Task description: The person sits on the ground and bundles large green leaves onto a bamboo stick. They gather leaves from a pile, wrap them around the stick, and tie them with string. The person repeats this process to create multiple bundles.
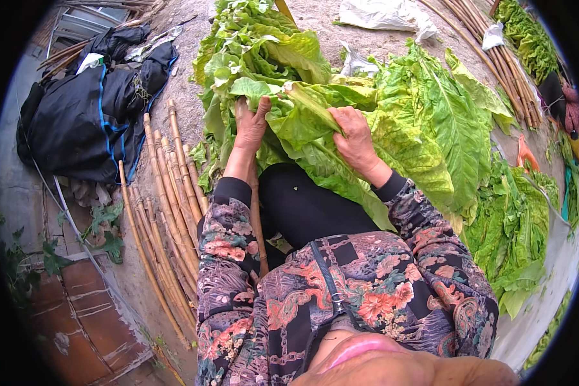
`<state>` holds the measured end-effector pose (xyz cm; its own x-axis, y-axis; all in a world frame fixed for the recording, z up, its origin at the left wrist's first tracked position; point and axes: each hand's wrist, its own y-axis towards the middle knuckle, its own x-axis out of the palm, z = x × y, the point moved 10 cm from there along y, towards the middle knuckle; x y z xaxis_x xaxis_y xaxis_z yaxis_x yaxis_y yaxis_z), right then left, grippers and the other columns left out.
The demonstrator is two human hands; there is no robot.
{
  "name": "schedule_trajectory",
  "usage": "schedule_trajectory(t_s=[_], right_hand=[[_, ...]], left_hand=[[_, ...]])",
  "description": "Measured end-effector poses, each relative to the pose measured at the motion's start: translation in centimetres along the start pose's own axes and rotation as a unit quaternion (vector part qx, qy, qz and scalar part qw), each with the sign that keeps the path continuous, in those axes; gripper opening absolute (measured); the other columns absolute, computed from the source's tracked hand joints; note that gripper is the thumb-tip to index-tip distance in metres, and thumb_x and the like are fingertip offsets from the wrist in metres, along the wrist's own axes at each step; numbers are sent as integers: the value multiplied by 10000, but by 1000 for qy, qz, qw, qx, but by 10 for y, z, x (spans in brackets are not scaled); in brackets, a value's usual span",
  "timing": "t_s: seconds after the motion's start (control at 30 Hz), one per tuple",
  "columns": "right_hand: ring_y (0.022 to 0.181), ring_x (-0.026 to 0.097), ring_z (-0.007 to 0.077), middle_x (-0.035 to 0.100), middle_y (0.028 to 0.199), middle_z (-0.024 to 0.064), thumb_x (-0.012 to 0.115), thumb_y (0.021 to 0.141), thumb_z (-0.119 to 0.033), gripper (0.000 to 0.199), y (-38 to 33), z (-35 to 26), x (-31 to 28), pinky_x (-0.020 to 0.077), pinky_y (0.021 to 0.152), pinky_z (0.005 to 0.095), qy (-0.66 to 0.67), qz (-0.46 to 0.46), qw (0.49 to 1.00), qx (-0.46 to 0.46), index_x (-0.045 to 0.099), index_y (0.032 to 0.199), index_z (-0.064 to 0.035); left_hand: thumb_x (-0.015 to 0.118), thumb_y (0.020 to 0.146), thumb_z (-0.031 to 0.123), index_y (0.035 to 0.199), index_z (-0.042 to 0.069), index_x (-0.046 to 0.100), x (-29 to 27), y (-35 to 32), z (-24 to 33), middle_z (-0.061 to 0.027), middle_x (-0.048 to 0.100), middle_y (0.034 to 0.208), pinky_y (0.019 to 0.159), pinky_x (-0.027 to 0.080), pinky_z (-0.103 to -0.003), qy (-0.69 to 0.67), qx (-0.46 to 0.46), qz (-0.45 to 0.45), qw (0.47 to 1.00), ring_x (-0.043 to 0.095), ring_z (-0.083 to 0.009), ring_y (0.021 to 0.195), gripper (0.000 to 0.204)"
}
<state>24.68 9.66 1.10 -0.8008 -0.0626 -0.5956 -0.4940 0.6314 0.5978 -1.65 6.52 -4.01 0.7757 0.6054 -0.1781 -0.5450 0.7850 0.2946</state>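
In front of me hangs a thick bunch of tobacco leaves (257, 55), broad and yellow-green. My right hand (355, 143) grips one large tobacco leaf (312, 106) near its pale midrib, thumb on top. At the bunch's near side, my left hand (249, 128) has its thumb raised and its other fingers curled in among the foliage; leaves hide what they hold. Below that hand, a bamboo pole (256, 225) rises beside my black-trousered leg, its upper end covered by the leaves. Right of my right hand lies a pile of more tobacco leaves (431, 122).
Several bamboo poles (164, 219) lie on the ground at my left. Beyond them is a black bag (71, 125) with blue edging. Another leaf heap (511, 228) lies at right. A white sheet (386, 14) and a bundle of poles (495, 61) are farther off.
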Motion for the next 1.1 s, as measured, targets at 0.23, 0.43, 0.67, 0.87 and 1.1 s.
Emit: schedule_trajectory(t_s=[0.23, 0.43, 0.67, 0.87, 1.1], right_hand=[[986, 512, 336, 558, 1033, 135, 535, 657, 17, 498, 7, -28, 29, 408, 869, 397, 102, 11, 994, -44, 570, 1149, -50], [1137, 464, 351, 500, 1216, 166, 565, 696, -132, 552, -3, -27, 71, 362, 979, 418, 70, -130, 989, -30, 514, 1240, -50], [1003, 564, 407, 568, 1124, 204, 669, 758, -140, 546, -24, -23, 112, 472, 817, 424, 150, -102, 979, 91, 425, 1242, -72], [976, 630, 300, 637, 1023, 173, 545, 821, -2, 369, -29, -23, 95, 470, 822, 346, 329, -251, 910, 31, 524, 1185, -57], [1023, 596, 240, 646, 1081, 145, 524, 845, -31, 304, -10, 10, 152, 443, 880, 331, 271, -444, 849, 89, 559, 1146, -8]], left_hand=[[597, 832, 560, 1259, -33, 451, 3, -14, 2, -200, 501, 1194, 971, 337, -395, -116, -42, -36, 992, 462, -328, 1114, 745], [611, 839, 488, 1142, -11, 568, 0, -24, 58, -182, 521, 1172, 957, 334, -418, 43, 116, -31, 992, 453, -334, 1095, 585], [599, 833, 522, 1158, -22, 568, 7, -26, 69, -195, 550, 1169, 981, 332, -394, 75, 70, -87, 991, 450, -300, 1137, 634], [621, 875, 150, 1106, -9, 593, -49, -50, 52, -41, 613, 789, 633, 467, -248, 50, -108, -147, 982, 553, -94, 693, 282], [522, 936, 76, 960, -17, 634, -98, -65, 68, 36, 476, 629, 508, 344, -195, 87, -105, -139, 981, 422, -39, 570, 148]])
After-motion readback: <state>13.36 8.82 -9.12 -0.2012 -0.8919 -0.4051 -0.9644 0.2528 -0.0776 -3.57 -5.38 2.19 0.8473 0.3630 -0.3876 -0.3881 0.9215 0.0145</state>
